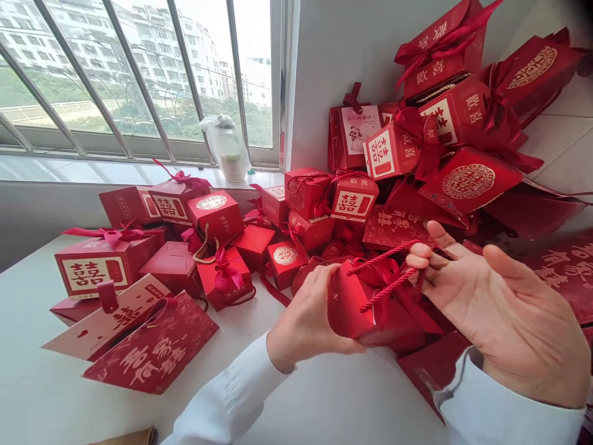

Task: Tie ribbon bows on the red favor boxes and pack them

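Note:
My left hand [308, 315] is wrapped around the near left side of a red gift box [349, 300], thumb underneath and fingers over the far side. Two twisted red rope handles [386, 290] rise from its top and run to the right. My right hand [500, 309] is palm up, with its curled fingers hooked through the rope ends; its thumb and one finger stay out straight. A dark red ribbon bow [377, 272] shows behind the ropes. Part of the box's right side merges with the red bags behind it.
A heap of red boxes and bags [472, 179] leans against the wall on the right. Several smaller red boxes [215, 216] spread leftward along the white table [222, 358]. Two flat red bags [162, 352] lie front left. A plastic-wrapped cup [231, 157] stands on the windowsill.

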A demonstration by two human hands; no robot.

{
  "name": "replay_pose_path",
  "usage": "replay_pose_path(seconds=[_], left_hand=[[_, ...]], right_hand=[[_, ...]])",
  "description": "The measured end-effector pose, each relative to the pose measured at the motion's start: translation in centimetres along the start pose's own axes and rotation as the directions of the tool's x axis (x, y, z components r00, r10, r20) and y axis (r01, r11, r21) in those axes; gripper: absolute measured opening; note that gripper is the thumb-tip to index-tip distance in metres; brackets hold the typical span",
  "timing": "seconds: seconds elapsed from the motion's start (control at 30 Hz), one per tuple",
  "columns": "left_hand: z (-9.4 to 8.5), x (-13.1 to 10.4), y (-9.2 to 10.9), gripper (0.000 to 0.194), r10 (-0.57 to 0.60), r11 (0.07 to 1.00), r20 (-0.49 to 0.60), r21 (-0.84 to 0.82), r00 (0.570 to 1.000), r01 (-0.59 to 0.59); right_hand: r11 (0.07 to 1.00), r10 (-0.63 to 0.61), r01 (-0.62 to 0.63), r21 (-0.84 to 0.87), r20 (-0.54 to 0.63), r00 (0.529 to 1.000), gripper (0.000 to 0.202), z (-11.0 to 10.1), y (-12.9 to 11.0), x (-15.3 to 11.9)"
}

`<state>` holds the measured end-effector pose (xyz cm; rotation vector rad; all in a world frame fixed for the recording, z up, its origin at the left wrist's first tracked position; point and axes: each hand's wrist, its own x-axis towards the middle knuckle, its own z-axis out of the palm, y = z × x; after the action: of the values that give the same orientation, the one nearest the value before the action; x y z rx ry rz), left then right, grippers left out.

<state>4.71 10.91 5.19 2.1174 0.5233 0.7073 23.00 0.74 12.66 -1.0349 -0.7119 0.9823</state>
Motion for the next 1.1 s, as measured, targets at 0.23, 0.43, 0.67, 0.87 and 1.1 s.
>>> replay_pose_path(seconds=[0.23,0.43,0.67,0.87,1.1], left_hand=[[-2.2,-0.6,-0.6,0.086,-0.064,0.988,0.191,0.149,0.979,0.036],[-6.1,-2.0,-1.3,0.052,-0.097,0.951,0.252,0.309,0.963,0.015],[-7.0,-2.9,-1.8,0.052,-0.088,0.952,0.396,0.303,0.914,-0.040],[-6.8,-2.8,-2.3,0.050,-0.101,0.945,0.416,0.323,0.904,-0.043],[-5.8,-1.2,-3.5,0.058,-0.035,0.981,0.544,0.179,0.838,-0.075]], right_hand=[[0.975,-0.098,0.124,-0.186,0.144,0.985,0.031,1.3,1.2,-1.6],[0.959,0.201,-0.096,-0.266,0.398,0.895,0.050,1.0,3.5,-3.0],[0.926,0.335,-0.230,-0.298,0.370,0.867,0.049,0.5,6.7,-4.2],[0.914,0.393,-0.305,-0.268,0.398,0.829,0.046,1.0,8.8,-4.8],[0.928,0.335,-0.245,-0.280,0.348,0.875,0.050,1.1,8.2,-4.8]])
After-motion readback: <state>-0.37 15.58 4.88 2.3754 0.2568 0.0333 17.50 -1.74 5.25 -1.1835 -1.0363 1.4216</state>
